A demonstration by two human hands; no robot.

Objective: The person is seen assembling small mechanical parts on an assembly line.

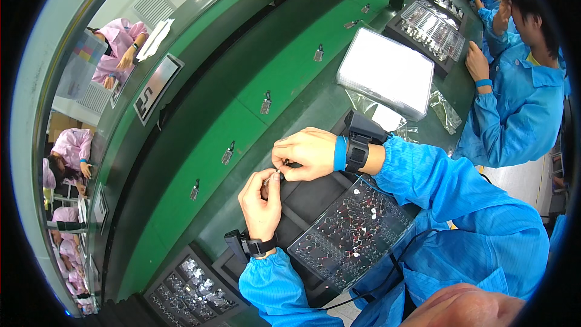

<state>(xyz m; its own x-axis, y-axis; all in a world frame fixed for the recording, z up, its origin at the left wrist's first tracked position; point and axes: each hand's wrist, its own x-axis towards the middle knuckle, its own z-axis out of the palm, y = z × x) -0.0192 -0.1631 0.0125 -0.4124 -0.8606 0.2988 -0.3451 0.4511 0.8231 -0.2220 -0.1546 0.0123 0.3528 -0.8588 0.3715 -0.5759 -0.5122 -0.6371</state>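
Note:
My left hand (pixel 262 204) and my right hand (pixel 307 154) meet near the middle, fingertips pinched together. Between them is a small dark piece, mostly covered by the fingers and too small to name. Just below the hands lies a black compartment tray (pixel 310 198). A clear plastic tray (pixel 327 264), scattered with tiny red, white and silvery parts, rests over its near right part, close to my body. Each wrist carries a black strap with a box-shaped device; a blue band circles the right wrist too.
A green conveyor belt (pixel 245 145) carries several small metal parts (pixel 227 152). At lower left stands a black tray (pixel 158 310) of shiny parts. A white-topped plastic box (pixel 387 71), clear bags (pixel 446 112) and another parts tray (pixel 445 66) lie right, beside a blue-clad co-worker (pixel 520 106).

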